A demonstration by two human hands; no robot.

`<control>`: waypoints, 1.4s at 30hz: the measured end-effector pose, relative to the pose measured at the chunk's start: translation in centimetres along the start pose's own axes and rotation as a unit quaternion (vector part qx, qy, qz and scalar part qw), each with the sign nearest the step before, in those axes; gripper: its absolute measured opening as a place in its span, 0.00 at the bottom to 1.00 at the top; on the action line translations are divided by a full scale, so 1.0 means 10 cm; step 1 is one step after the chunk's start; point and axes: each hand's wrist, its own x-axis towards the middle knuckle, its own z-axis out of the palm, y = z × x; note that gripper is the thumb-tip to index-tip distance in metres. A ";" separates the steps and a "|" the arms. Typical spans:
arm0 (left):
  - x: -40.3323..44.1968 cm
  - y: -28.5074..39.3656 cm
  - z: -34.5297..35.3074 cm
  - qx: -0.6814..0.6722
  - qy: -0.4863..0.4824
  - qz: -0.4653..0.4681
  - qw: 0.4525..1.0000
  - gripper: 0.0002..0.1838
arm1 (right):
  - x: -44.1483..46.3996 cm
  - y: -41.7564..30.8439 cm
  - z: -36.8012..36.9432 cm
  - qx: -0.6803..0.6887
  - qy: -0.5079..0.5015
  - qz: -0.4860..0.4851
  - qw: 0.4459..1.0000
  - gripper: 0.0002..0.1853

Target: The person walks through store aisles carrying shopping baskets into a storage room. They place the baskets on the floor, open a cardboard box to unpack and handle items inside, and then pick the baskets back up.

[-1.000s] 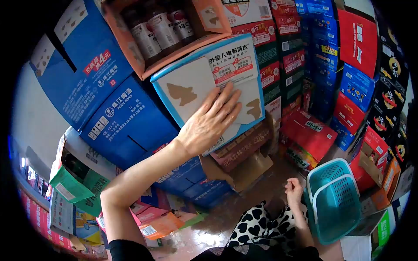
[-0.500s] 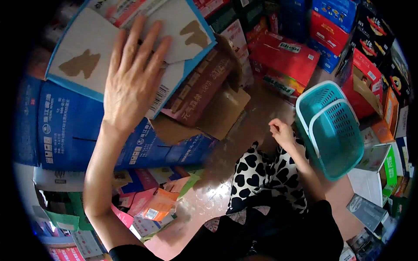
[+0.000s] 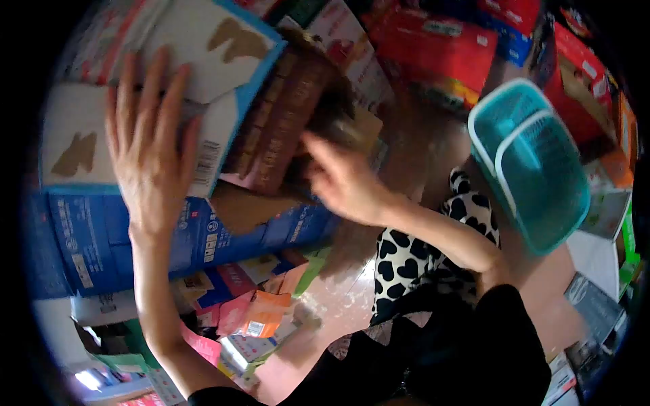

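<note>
Two bare hands show in the head view. The left hand (image 3: 152, 152) lies palm down on the white box (image 3: 193, 44), its fingers straight and slightly spread, gripping nothing. The white box, edged in blue, is at the upper left, above the blue boxes (image 3: 101, 237) and just beside the maroon box (image 3: 288, 111).

The right hand (image 3: 345, 179) is by the maroon box, at the opening of a brown carton (image 3: 250, 211). Its forefinger reaches out and the other fingers look bent, but they are blurred; whether they touch or hold anything, I cannot tell.

A teal basket (image 3: 545, 179) with a white handle stands on the floor (image 3: 349, 284) to the right, well apart from both hands. Beyond it are red boxes (image 3: 433, 51); at the lower left, an orange pack (image 3: 267, 313) lies among colored cartons (image 3: 230, 281).
</note>
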 end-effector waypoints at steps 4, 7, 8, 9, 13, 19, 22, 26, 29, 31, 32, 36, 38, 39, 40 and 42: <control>0.04 -0.01 0.00 -0.005 -0.017 0.025 1.000 0.27 | 0.09 -0.66 0.35 0.072 0.009 -0.060 0.996 0.43; 0.08 -0.03 0.00 -0.045 -0.017 0.034 0.998 0.32 | 0.25 -0.81 0.53 0.137 0.049 -0.048 0.988 0.50; 0.09 0.01 -0.01 -0.079 0.002 0.045 0.996 0.34 | 0.24 -0.83 0.59 0.141 0.049 -0.049 0.988 0.50; 0.11 0.04 -0.02 -0.113 0.020 0.055 0.992 0.37 | 0.26 -0.86 0.61 0.132 0.060 -0.052 0.988 0.51; 0.11 0.19 -0.01 -0.077 -0.056 0.027 0.995 0.37 | 0.27 -0.92 0.60 0.131 0.029 -0.043 0.990 0.49; 0.12 0.16 0.10 -0.075 -0.040 0.019 0.996 0.32 | 0.16 -0.75 0.45 0.163 -0.063 -0.064 0.983 0.44; 0.13 0.14 0.11 -0.110 -0.021 0.023 0.993 0.29 | 0.02 -0.53 0.51 0.103 -0.064 -0.129 0.984 0.36; 0.13 0.14 0.16 -0.073 -0.014 0.028 0.997 0.28 | -0.07 -0.24 0.47 0.091 0.012 -0.082 0.992 0.19; 0.11 0.09 0.21 -0.044 -0.010 0.047 0.998 0.27 | -0.06 -0.09 0.51 0.121 0.001 -0.059 0.991 0.19; 0.10 0.05 0.22 -0.030 -0.011 0.063 0.998 0.26 | -0.04 -0.01 0.54 0.131 0.008 -0.052 0.990 0.16; 0.11 0.04 0.21 -0.036 -0.010 0.070 0.997 0.26 | -0.03 0.03 0.55 0.150 -0.005 -0.037 0.988 0.15; 0.11 0.04 0.19 -0.037 -0.016 0.073 0.997 0.24 | -0.08 0.13 0.65 0.184 -0.020 -0.017 0.983 0.13; 0.14 -0.03 0.15 -0.025 -0.035 0.099 0.994 0.23 | -0.05 0.22 0.67 0.169 -0.042 0.000 0.985 0.13; 0.14 -0.06 0.14 -0.020 -0.044 0.110 0.993 0.23 | -0.02 0.28 0.66 0.152 -0.063 0.017 0.986 0.14; 0.14 -0.09 0.14 -0.015 -0.052 0.122 0.991 0.23 | 0.08 0.32 0.54 0.141 -0.103 0.062 0.983 0.15; 0.13 -0.11 0.15 -0.040 -0.047 0.126 0.990 0.23 | 0.22 0.63 0.68 0.092 -0.014 0.048 0.995 0.16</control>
